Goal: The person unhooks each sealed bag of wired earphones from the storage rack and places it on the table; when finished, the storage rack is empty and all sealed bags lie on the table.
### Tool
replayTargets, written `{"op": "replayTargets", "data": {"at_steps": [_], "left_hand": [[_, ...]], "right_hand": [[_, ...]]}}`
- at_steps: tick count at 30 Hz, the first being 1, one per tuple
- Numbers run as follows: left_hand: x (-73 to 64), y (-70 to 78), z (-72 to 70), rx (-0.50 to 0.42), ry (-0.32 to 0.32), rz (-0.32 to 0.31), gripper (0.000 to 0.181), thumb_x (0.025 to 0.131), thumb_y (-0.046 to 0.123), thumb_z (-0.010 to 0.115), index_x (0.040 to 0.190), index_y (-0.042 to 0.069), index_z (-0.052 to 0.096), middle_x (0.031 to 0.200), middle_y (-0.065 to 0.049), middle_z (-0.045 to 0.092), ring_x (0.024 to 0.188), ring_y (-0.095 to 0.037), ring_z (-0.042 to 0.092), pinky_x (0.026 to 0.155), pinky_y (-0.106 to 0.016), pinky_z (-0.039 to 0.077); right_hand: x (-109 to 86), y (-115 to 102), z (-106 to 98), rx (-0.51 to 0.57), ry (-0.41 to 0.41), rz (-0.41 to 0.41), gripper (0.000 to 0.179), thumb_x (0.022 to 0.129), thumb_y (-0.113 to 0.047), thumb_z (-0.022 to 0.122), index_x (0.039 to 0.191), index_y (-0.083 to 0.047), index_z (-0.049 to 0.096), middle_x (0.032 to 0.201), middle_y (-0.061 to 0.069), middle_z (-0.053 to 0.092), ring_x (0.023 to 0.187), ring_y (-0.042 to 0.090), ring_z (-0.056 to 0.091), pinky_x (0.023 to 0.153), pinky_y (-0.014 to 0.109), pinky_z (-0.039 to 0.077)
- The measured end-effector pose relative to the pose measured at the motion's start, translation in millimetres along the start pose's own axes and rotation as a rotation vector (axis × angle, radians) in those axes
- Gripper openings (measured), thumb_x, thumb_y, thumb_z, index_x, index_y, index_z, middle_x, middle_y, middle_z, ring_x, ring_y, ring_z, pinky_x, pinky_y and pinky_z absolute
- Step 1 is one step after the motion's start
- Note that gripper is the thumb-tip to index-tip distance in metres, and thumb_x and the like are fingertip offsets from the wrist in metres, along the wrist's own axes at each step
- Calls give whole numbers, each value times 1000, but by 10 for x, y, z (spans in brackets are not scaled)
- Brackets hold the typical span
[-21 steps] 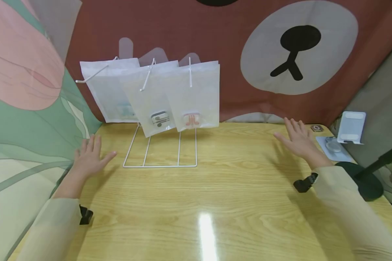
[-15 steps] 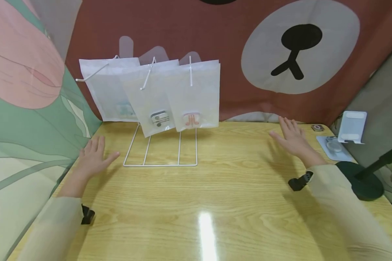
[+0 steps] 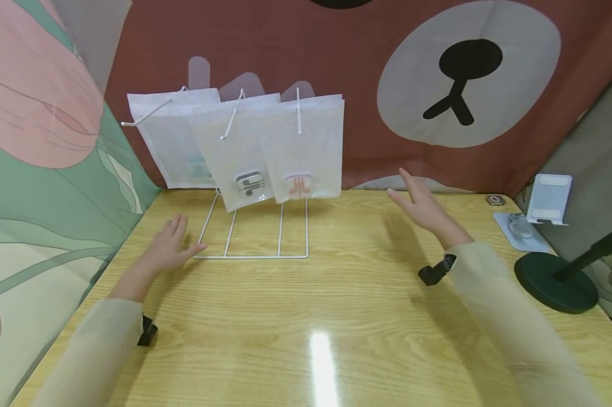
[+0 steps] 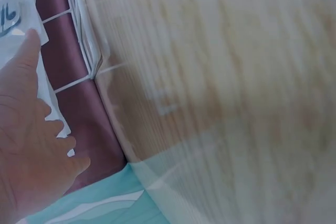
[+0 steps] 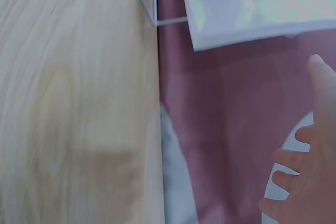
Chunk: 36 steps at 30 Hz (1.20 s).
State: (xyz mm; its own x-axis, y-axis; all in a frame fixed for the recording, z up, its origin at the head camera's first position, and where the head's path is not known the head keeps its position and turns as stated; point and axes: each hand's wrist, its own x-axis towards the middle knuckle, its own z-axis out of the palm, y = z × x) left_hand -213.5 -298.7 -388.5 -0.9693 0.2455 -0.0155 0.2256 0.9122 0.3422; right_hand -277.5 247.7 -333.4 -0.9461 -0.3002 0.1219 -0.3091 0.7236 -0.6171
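Note:
My left hand (image 3: 164, 249) hovers over the table by the front left corner of a white wire rack (image 3: 250, 257), fingers extended and thumb apart, holding nothing. My right hand (image 3: 424, 208) is raised over the table to the right of the rack, fingers straight and pointing forward, with nothing in it. On the rack's hooks hang several white translucent packets: a left packet (image 3: 176, 147) with a pale blue item, a middle packet (image 3: 237, 147) with a black-and-white earphone set, and a right packet (image 3: 306, 141) with a pink-and-white one. The right wrist view shows the right packet's lower edge (image 5: 247, 40).
A light blue phone stand (image 3: 549, 198) and a dark round base with a pole (image 3: 555, 282) stand at the right. A small square item (image 3: 495, 200) lies near the back right corner. Patterned curtains (image 3: 362, 68) border the wooden table (image 3: 265, 316).
Both hands have moved inward, the left one rightward to the rack's corner and the right one leftward toward the packets. The rack and packets stay in place.

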Motion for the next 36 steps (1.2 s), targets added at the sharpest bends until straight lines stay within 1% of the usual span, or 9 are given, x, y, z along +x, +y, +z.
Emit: {"op": "replayTargets", "data": {"at_steps": [3, 6, 8, 10, 14, 19, 26, 31, 36], "left_hand": [[20, 24, 27, 5, -18, 29, 93, 90, 49, 51, 142, -12, 4, 144, -35, 4, 129, -53, 4, 100, -66, 8], [40, 27, 54, -14, -25, 51, 93, 89, 48, 54, 142, -12, 7, 145, -35, 4, 131, -51, 5, 102, -62, 9], [52, 25, 71, -28, -27, 56, 93, 89, 48, 55, 142, -13, 8, 145, -35, 4, 131, -50, 5, 103, -61, 9], [62, 28, 86, -43, -38, 52, 93, 89, 48, 55, 142, -12, 8, 145, -35, 4, 131, -50, 5, 103, -61, 9], [73, 39, 110, -40, -74, 46, 93, 89, 48, 55, 141, -13, 9, 144, -35, 6, 130, -51, 6, 102, -63, 8], [75, 65, 124, -40, -107, 63, 90, 88, 46, 57, 139, -16, 15, 143, -36, 11, 130, -52, 8, 104, -60, 9], [70, 84, 134, -55, -138, 78, 87, 88, 44, 58, 138, -17, 20, 141, -37, 15, 129, -51, 12, 105, -57, 12], [71, 70, 156, -42, -150, 68, 86, 88, 45, 58, 138, -16, 22, 141, -37, 18, 129, -51, 14, 104, -58, 15], [63, 67, 162, -36, -146, 64, 83, 88, 44, 58, 137, -15, 25, 140, -38, 20, 128, -51, 16, 103, -58, 16]], "right_hand": [[101, -132, 63, 66, 29, -15, 76, 93, -52, 41, 149, -15, 5, 151, 15, 13, 136, 33, 12, 103, 59, 16], [208, -267, 136, 129, 73, -50, 73, 93, -49, 44, 148, -11, 14, 146, 17, 25, 133, 33, 23, 102, 55, 23], [277, -357, 186, 170, 88, -60, 71, 93, -47, 46, 147, -11, 19, 143, 17, 30, 130, 33, 28, 101, 53, 27], [345, -440, 239, 211, 99, -65, 68, 93, -45, 49, 146, -12, 23, 141, 16, 34, 128, 32, 32, 100, 52, 30], [477, -574, 338, 272, 113, -65, 64, 92, -42, 52, 144, -13, 28, 138, 14, 39, 125, 31, 36, 96, 50, 35], [634, -678, 433, 319, 154, -51, 57, 92, -36, 55, 140, -13, 36, 130, 12, 47, 121, 26, 42, 93, 44, 41], [784, -787, 532, 388, 221, -2, 37, 92, -24, 58, 123, -4, 51, 113, 13, 56, 102, 25, 54, 80, 37, 49], [827, -831, 599, 415, 250, 55, 27, 92, -23, 58, 111, -3, 57, 103, 10, 56, 87, 27, 60, 65, 29, 53], [827, -843, 662, 420, 281, 62, 22, 91, -25, 59, 98, -4, 60, 90, 8, 56, 76, 26, 59, 61, 25, 52]]}}
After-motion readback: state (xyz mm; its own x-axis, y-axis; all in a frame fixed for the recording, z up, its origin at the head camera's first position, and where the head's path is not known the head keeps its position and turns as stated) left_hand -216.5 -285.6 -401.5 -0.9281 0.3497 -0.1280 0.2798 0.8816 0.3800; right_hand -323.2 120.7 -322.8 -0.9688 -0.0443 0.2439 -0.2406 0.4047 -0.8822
